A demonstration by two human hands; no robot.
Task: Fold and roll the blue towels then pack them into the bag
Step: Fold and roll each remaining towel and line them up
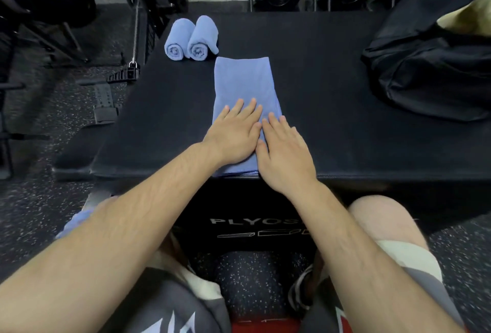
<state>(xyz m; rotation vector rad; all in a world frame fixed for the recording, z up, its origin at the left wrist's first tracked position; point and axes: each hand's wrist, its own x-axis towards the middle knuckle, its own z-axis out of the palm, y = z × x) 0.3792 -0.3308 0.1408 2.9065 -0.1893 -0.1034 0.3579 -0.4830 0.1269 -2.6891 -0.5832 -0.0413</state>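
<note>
Left hand (233, 137), right hand (285, 157) flat, fingers straight, pressing folded towel (243, 80); two rolled towels (190, 40) beyond it; bag (430, 66) right of it.

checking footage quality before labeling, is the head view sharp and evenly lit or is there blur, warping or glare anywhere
Head view: the flat folded blue towel, both rolled towels and the left hand and right hand are sharp; wide-angle warping bows the plyo box's edges; the floor and forearms smear toward the lower corners; lighting is dim and even, no harsh glare; the black bag loses detail in darkness.
</note>
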